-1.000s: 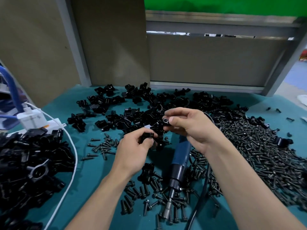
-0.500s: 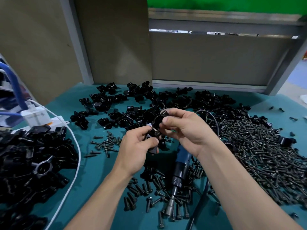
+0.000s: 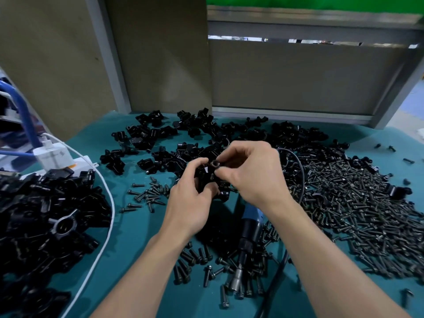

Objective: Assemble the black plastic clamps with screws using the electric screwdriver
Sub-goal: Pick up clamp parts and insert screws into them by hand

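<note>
Both hands meet above the middle of the teal table mat [image 3: 128, 228]. The left hand [image 3: 190, 203] curls its fingers and thumb round a black clamp piece [image 3: 206, 179] and holds it up off the mat. The right hand [image 3: 252, 177] pinches a small round black part [image 3: 215, 162] narrowly between thumb and forefinger, right at the top of that clamp piece (a screw head seen end-on or a ring, I cannot tell which). Its other fingers are loosely bent.

The electric screwdriver [image 3: 249, 228] lies on the mat under the right wrist, untouched. Its blue and black body points toward the person, and its silver tip [image 3: 236, 284] rests among loose screws [image 3: 195, 258]. Its black cord [image 3: 300, 177] loops away behind the right hand.

Nothing here sits in a bin or tray; everything lies in heaps straight on the mat. A broad heap of dark screws [image 3: 358, 214] fills the right side. Loose black clamp parts [image 3: 206, 136] spread across the back, from just beyond the hands to the grey panel. A small cluster of screws [image 3: 149, 195] lies left of the left hand. A tall pile of black clamps [image 3: 46, 214] covers the left edge. A white cable [image 3: 107, 203] curves along that pile from a white plug [image 3: 54, 154], beside blue cables [image 3: 23, 111].
</note>
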Tool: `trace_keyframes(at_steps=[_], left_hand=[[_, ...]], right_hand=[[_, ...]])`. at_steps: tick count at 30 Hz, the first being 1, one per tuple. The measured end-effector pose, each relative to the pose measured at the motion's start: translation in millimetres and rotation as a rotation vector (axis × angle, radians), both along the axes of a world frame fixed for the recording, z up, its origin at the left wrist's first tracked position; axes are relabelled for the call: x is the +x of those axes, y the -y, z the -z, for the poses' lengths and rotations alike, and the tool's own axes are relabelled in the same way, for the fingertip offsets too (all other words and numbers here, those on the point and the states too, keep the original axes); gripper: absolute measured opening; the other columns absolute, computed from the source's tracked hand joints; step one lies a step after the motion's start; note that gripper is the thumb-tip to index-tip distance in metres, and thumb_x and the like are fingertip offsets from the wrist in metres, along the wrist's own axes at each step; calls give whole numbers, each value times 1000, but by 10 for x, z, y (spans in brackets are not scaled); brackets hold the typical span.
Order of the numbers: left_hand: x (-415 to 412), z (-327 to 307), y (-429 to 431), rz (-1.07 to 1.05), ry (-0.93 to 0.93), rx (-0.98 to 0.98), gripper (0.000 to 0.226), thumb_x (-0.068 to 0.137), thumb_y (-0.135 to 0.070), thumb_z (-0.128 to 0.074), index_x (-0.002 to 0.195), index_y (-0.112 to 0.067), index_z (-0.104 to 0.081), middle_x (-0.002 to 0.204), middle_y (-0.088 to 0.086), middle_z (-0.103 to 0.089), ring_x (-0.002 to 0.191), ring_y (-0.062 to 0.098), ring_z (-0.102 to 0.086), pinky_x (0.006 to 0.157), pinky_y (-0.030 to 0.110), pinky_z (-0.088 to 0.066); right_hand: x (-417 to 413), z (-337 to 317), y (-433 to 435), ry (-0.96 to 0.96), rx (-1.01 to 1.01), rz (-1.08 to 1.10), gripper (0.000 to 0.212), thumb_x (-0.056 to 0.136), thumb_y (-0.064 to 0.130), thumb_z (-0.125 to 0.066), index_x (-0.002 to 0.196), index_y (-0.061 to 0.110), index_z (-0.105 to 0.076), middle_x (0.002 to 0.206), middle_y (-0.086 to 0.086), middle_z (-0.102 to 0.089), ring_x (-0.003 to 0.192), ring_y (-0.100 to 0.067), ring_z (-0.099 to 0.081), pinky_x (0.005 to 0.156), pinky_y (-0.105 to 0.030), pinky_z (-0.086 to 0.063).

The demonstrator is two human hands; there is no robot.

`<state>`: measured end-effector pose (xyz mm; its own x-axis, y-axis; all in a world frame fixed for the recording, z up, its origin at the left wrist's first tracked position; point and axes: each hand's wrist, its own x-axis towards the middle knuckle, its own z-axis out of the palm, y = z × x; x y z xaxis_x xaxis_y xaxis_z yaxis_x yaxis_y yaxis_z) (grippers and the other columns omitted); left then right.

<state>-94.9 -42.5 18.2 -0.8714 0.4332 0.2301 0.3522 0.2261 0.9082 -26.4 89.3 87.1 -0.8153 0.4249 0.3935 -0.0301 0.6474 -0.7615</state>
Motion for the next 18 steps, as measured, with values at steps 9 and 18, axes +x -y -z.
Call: trace_keyframes(at_steps=[9, 18], left_hand=[[-1, -49, 39, 135, -3, 121, 43, 89, -28, -59, 127, -49, -59, 113, -16, -73, 105, 7, -70, 97, 49, -56], [-22, -51, 27, 263, 307, 440, 35, 67, -10, -54, 95, -21, -73, 73, 17, -70, 70, 25, -67, 70, 31, -52]], right_hand=[[-43, 65, -40, 117, -29, -75, 26, 79, 2, -74, 78, 27, -79, 77, 12, -77, 75, -1, -73, 67, -20, -60], [-93, 204, -144, 143, -581, -199, 25, 86, -12, -71, 94, 11, -77, 85, -9, -75, 80, -22, -68, 78, -31, -60]])
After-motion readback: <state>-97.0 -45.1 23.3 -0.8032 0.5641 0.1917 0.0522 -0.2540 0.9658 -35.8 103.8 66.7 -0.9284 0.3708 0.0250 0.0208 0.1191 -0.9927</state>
